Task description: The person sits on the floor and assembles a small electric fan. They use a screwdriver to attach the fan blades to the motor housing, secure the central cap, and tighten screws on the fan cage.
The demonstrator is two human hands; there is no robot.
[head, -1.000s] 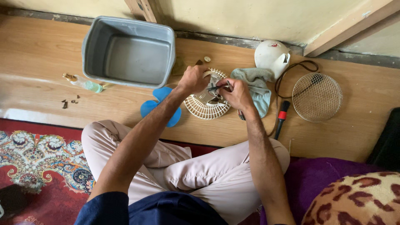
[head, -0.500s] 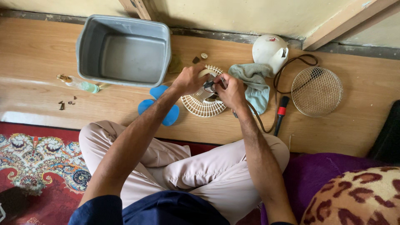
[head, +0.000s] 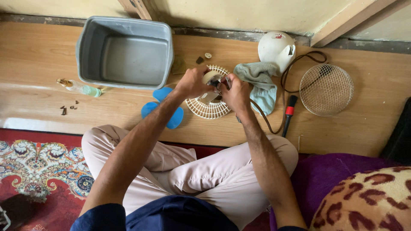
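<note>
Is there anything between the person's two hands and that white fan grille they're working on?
Nothing visible. The left hand and right hand are both already on the white fan grille. The cloth and blue fan blade lie off to its sides.

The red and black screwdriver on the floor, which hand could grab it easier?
Probably the right hand: the screwdriver lies on its side, closer than to the left hand, though both hands are busy at the white fan grille.
</note>
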